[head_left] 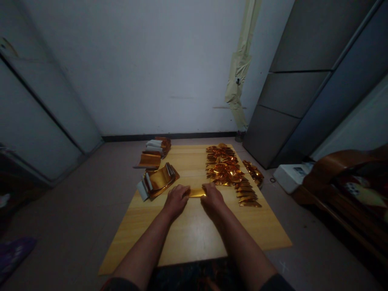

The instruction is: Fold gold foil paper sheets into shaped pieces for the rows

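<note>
A narrow strip of shiny gold foil paper point(197, 192) stretches between my two hands, just above or on the wooden board point(194, 234). My left hand point(178, 199) grips its left end with curled fingers. At the opposite end, my right hand point(213, 198) is closed on the paper; the fingertips are partly hidden. Left of my hands lies a curled stack of gold foil sheets point(160, 179) with pale backs. To the right, rows of folded gold foil pieces point(224, 165) cover the board, with a shorter row point(247, 193) nearer me.
More curled sheets point(150, 160) lie at the board's far left corner. Beyond its right edge sits another heap of gold pieces point(254, 173). A grey refrigerator point(285, 93), a white box point(287, 178) and a wooden bench point(330, 173) stand right. A white wall point(145, 72) rises behind.
</note>
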Demonstrator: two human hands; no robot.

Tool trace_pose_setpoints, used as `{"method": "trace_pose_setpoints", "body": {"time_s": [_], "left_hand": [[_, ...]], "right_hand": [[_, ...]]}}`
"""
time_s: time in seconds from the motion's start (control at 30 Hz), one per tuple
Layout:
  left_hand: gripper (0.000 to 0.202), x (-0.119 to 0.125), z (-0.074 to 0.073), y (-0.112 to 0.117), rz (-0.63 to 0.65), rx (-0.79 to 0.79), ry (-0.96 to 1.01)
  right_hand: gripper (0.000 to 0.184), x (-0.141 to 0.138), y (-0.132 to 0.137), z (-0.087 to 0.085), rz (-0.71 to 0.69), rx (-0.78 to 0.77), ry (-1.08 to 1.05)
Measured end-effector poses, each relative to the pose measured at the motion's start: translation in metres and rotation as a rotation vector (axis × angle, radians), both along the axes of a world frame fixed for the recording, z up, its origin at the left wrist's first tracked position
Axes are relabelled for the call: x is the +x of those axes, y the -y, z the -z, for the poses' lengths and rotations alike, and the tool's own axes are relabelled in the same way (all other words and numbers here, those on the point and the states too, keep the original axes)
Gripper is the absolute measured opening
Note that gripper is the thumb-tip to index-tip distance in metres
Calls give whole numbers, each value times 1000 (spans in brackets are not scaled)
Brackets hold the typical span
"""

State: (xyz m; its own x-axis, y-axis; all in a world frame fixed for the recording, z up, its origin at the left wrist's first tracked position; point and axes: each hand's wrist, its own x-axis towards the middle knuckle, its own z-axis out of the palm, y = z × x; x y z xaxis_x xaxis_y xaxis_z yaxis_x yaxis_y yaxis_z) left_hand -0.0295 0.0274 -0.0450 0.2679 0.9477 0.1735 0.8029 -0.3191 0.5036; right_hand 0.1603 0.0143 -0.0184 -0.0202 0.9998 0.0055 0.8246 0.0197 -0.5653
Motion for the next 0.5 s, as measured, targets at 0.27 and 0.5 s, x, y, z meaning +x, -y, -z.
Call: {"method": "trace_pose_setpoints", "body": {"time_s": [0.27, 0.5], "left_hand": [[37, 1, 1, 4, 3, 65, -68], [35, 2, 1, 5, 4, 94, -55]], "right_hand": [[35, -3, 1, 5, 36, 11, 36], [35, -4, 0, 7, 40, 45, 31]]}}
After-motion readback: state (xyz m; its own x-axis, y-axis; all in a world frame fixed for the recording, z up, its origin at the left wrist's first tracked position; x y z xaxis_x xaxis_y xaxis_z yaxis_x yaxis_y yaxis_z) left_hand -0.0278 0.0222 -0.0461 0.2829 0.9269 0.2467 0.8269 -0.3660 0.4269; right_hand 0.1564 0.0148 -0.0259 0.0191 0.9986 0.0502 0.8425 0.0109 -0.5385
